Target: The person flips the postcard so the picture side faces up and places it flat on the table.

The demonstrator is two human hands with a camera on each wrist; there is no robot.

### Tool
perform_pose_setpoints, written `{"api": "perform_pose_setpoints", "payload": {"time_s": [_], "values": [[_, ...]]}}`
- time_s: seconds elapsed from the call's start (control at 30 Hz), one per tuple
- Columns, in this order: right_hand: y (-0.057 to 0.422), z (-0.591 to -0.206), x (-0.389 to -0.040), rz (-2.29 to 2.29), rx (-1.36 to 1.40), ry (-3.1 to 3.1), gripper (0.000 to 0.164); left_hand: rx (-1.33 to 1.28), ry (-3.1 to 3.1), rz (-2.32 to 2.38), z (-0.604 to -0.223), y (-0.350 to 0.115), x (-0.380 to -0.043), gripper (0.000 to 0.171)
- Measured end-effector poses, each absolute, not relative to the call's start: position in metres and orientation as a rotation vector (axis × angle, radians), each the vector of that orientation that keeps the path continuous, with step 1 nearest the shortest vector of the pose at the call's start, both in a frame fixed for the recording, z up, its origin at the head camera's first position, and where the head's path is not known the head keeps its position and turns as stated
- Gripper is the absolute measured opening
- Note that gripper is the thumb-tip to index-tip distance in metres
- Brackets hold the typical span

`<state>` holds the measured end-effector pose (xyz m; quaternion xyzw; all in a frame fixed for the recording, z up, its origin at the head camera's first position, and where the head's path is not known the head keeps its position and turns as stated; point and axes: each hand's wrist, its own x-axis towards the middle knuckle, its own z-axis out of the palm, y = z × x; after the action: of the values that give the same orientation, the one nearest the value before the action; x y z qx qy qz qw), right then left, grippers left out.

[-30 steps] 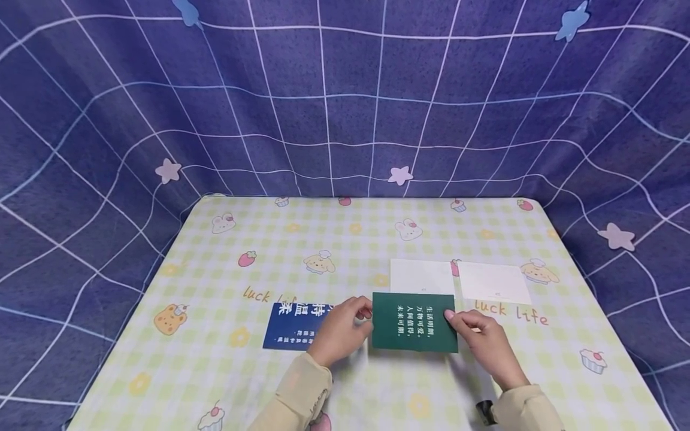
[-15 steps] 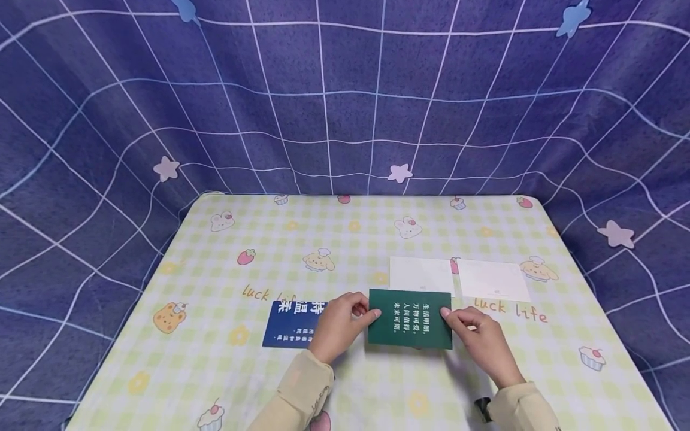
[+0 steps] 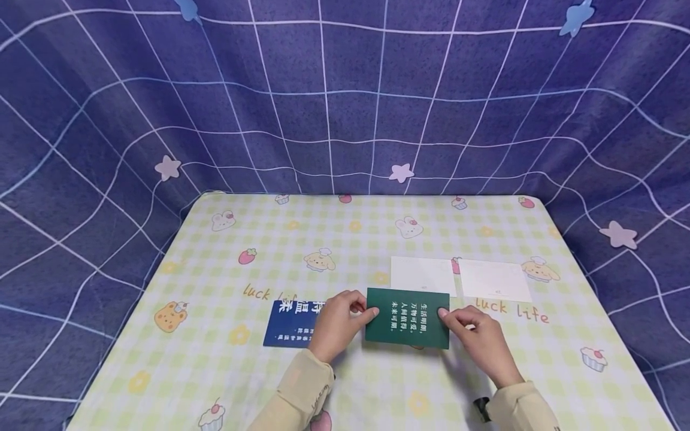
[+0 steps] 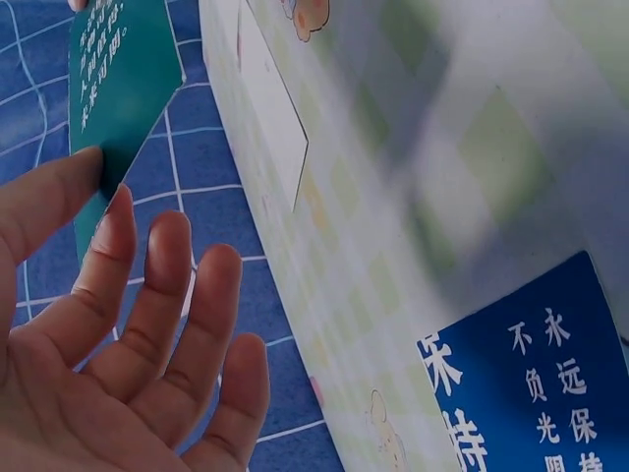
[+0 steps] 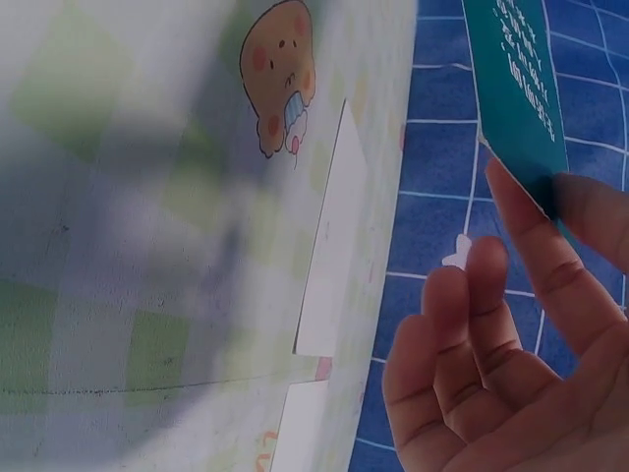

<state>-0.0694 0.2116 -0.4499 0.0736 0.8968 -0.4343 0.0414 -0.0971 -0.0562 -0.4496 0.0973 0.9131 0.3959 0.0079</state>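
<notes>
A green card (image 3: pixel 406 318) with white printed characters is held above the table between both hands. My left hand (image 3: pixel 339 323) pinches its left edge between thumb and forefinger; in the left wrist view the other fingers (image 4: pixel 201 324) stay off the card. On the opposite edge, my right hand (image 3: pixel 477 335) pinches the card the same way, its thumb on the printed face. A blue card (image 3: pixel 288 326) with white characters lies flat on the table, partly hidden behind my left hand.
Two white cards lie side by side behind the green one, the left white card (image 3: pixel 420 274) partly covered by it and the right white card (image 3: pixel 495 280) beside it. The checked tablecloth (image 3: pixel 188 359) reaches a blue grid curtain (image 3: pixel 345 108) at the back and sides.
The green card has shifted slightly left and a little up in the head view. My left thumb has come onto its printed face. The blue and white cards have stayed put.
</notes>
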Motion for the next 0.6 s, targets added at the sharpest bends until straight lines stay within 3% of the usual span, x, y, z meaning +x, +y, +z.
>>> {"api": "perform_pose_setpoints", "payload": {"time_s": [0.6], "values": [[0.200, -0.457, -0.070, -1.212, 0.147, 2.853, 0.023, 0.242, 3.042, 1.026, -0.455, -0.062, -0.093, 0.023]]}}
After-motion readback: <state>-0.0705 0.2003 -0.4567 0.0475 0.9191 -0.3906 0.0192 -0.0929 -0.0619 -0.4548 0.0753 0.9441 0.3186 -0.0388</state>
